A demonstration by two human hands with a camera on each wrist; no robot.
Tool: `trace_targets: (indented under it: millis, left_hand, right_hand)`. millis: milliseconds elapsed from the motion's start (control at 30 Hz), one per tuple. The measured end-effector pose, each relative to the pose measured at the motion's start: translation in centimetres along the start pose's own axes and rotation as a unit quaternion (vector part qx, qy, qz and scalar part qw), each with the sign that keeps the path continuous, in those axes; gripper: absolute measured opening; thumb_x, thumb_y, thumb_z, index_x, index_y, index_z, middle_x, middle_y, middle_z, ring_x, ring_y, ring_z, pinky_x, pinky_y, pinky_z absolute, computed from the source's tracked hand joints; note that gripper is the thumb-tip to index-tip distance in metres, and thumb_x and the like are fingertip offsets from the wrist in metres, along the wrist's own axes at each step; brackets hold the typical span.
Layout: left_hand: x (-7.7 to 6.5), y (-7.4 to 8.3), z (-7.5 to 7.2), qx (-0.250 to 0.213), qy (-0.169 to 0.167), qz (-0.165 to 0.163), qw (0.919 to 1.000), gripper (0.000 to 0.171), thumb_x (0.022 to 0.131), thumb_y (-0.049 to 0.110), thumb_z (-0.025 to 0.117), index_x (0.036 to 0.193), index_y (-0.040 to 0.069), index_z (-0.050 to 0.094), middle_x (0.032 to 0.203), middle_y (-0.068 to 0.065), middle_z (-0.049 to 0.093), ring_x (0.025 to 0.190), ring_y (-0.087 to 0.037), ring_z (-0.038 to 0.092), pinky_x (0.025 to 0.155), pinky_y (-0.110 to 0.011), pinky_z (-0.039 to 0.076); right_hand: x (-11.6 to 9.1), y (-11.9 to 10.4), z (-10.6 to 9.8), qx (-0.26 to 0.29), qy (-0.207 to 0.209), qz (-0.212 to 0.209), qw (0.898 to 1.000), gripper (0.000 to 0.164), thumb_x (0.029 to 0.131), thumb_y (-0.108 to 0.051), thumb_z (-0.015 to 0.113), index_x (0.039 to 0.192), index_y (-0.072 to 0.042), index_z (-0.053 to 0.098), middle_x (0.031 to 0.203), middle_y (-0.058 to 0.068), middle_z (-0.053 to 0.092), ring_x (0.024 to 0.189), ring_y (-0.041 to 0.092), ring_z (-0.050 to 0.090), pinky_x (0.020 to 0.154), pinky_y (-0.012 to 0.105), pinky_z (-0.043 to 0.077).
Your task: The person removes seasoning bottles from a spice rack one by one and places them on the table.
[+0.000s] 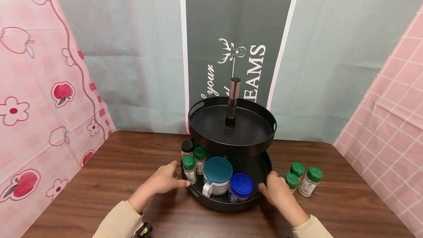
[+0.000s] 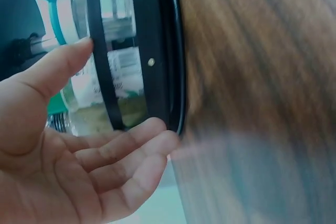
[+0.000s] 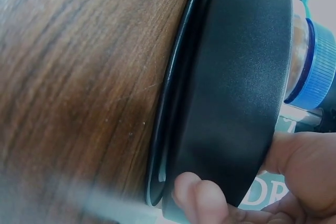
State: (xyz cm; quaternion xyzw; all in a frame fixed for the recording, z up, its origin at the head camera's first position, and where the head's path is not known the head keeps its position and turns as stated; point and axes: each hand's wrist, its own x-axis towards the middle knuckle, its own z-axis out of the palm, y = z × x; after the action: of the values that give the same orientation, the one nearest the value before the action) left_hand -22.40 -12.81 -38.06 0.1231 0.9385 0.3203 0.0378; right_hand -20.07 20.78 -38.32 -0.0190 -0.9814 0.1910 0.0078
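Tiered tray (image 1: 231,148) on the table (image 1: 142,153): at its left rim, the left hand (image 1: 167,178) spread wide, thumb touching; at its right, the right hand (image 1: 278,189) pinching the lower wall. Uneven pulling could topple the green-capped jar (image 1: 190,168) nearest its left rim.

The place looked domestic, a kitchen or dining corner, though which could not be told. A dark brown wood-grain table (image 1: 132,164) stood bordered by a pink fruit-and-flower-print fabric sheet (image 1: 36,83), a pale grey-blue fabric sheet (image 1: 142,54) with a dark, white-lettered middle, and a pink white-checked fabric sheet (image 1: 390,113). Small clear green-capped seasoning jars (image 1: 307,187) and a round black two-tier tray (image 1: 209,124) suited household food storage.
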Motion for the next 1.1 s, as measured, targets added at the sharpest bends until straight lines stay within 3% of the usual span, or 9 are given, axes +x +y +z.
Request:
trace_targets:
  millis: [267,600,1100]
  left_hand:
    - [0.0,-0.6,-1.3,0.028,-0.029,0.035,0.9986,0.07,0.064,0.028,0.078,0.119,-0.006,0.05,0.086,-0.01,0.063,0.079,-0.019,0.056,0.07,-0.041,0.048]
    - [0.6,-1.2,-2.7,0.059,-0.002,0.076,0.9953,0.063,0.067,0.023,0.075,0.116,-0.007,0.052,0.11,-0.019,0.06,0.101,-0.031,0.053,0.084,-0.048,0.045]
    - [2.0,-0.4,-4.6,0.083,0.036,0.117,0.989,0.045,0.072,0.022,0.071,0.108,-0.001,0.057,0.101,-0.018,0.06,0.096,-0.031,0.054,0.08,-0.049,0.046]
  right_hand:
    - [0.1,0.0,0.2,0.004,0.003,-0.004,1.0,0.031,0.076,-0.015,0.059,0.083,0.011,0.043,0.065,0.023,0.052,0.06,0.026,0.054,0.051,0.042,0.047]
    - [-0.1,0.1,0.2,0.007,-0.004,0.003,1.0,0.03,0.075,-0.014,0.058,0.083,0.011,0.043,0.065,0.025,0.052,0.06,0.027,0.054,0.051,0.042,0.047]
    - [-0.1,0.1,0.3,0.008,-0.001,-0.002,1.0,0.028,0.075,-0.014,0.058,0.081,0.009,0.042,0.063,0.02,0.05,0.058,0.025,0.053,0.05,0.04,0.045]
